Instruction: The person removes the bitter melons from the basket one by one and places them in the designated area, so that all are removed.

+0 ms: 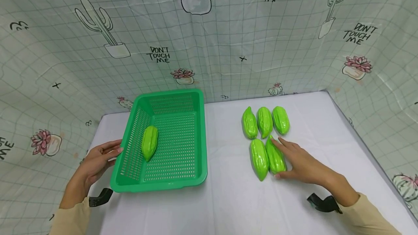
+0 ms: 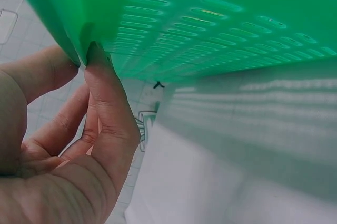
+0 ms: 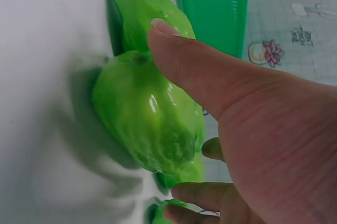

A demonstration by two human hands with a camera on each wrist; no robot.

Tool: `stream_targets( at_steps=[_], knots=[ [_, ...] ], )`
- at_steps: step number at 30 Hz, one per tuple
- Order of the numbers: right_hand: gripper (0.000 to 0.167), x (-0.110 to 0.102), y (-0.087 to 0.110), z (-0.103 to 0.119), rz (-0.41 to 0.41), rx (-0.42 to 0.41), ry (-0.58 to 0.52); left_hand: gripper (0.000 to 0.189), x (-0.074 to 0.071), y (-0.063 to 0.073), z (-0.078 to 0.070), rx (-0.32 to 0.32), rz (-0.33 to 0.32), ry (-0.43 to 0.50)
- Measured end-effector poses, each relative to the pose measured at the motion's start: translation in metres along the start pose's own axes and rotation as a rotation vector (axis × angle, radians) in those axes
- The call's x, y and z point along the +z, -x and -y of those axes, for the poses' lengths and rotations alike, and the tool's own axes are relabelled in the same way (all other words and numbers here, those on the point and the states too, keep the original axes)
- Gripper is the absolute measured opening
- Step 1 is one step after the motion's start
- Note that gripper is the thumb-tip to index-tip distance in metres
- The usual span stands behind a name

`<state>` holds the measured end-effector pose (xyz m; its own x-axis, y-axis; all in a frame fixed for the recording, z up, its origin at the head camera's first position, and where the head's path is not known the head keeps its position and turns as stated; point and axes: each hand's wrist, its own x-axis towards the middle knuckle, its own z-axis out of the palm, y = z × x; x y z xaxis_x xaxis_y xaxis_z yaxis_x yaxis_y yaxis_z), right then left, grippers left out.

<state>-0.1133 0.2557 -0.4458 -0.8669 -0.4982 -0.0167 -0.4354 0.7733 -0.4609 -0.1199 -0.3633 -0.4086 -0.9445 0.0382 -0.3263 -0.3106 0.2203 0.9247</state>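
My left hand (image 1: 99, 160) is at the left side of a green perforated plastic basket (image 1: 201, 148). In the left wrist view its thumb and fingers (image 2: 113, 103) pinch the basket rim. One glossy, ridged green bitter gourd (image 1: 150, 143) lies in the left part of the basket. My right hand (image 1: 302, 162) spans another bitter gourd (image 1: 275, 157) on the table, thumb by its near end and fingers spread by its far end. In the right wrist view the thumb (image 3: 179, 55) overlaps this gourd's edge, while the other fingers stand apart from it.
Right beside that gourd lies another bitter gourd (image 1: 259, 159). A row of 3 more gourds (image 1: 265, 122) sits just behind. A white cloth covers the table (image 1: 228, 206), and a grid-patterned curtain (image 1: 225, 39) with cactus drawings rises behind and at both sides.
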Motion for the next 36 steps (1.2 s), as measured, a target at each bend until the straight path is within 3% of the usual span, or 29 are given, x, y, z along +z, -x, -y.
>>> stream_targets(
  at_steps=[18,36],
  knots=[
    [0.102,-0.037,-0.023,0.017,-0.040,-0.049,0.081,0.028,0.000,-0.001,0.000,-0.004,-0.010,-0.024],
    [0.097,-0.045,-0.078,0.061,-0.068,-0.204,0.093,0.031,-0.001,-0.002,0.000,0.001,-0.003,0.005]
  ],
)
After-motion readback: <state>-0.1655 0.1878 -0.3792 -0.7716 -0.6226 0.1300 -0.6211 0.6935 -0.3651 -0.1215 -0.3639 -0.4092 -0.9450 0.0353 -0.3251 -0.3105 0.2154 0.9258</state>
